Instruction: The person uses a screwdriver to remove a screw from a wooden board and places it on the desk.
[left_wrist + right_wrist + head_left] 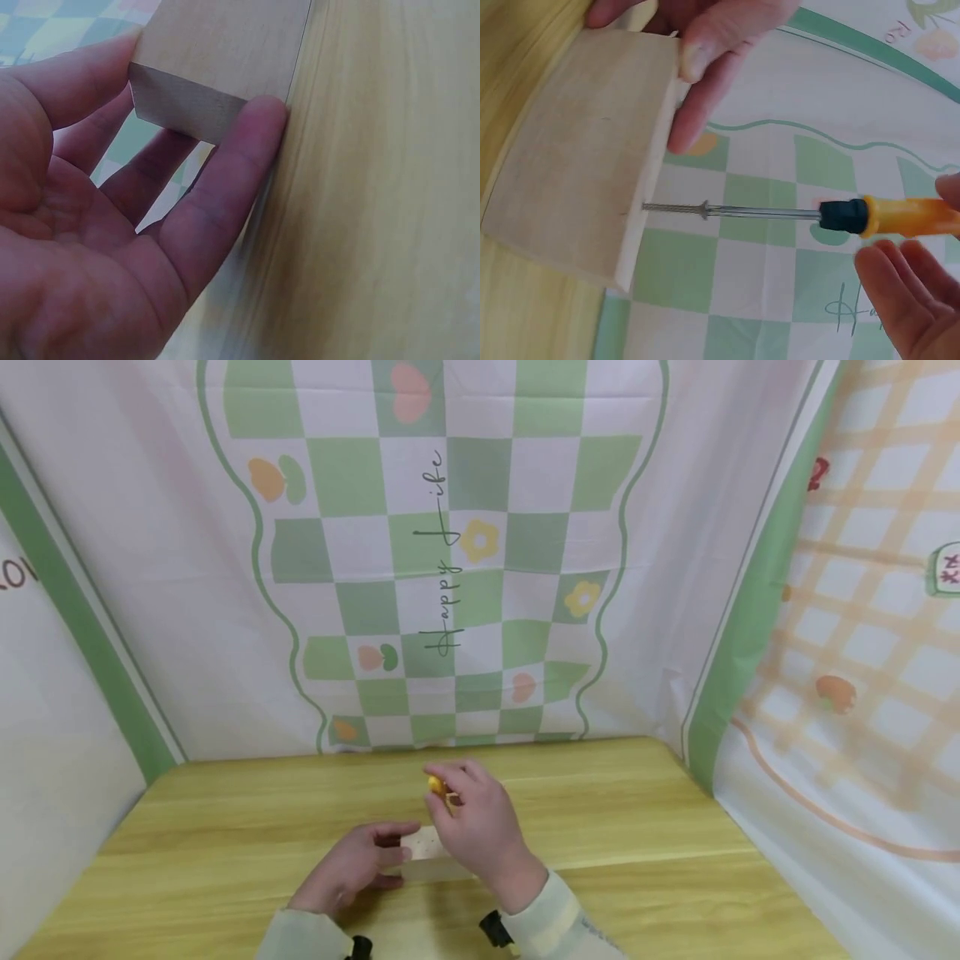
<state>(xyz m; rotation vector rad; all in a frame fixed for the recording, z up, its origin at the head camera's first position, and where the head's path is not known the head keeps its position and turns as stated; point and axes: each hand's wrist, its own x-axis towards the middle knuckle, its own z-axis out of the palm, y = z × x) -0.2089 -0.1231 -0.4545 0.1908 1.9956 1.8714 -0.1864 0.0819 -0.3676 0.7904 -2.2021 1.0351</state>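
My left hand [358,864] grips one end of a pale wooden block [423,843], thumb and fingers on its sides, as the left wrist view shows up close. The block [574,150] stands on the wooden table. My right hand [483,822] is above the block's other end, holding a screwdriver [900,216] by its yellow handle between thumb and fingers. The screwdriver's dark collar and metal shaft point at the block. At the shaft's end is a screw [673,209], its tip against the block's narrow upper face. Several small dark dots mark that face.
The light wood-grain table [247,810] reaches back to a hanging cloth [480,610] with green and white checks. More printed cloth [847,710] hangs on the right, and a white sheet [60,677] on the left. Small black devices [495,928] sit at both wrists.
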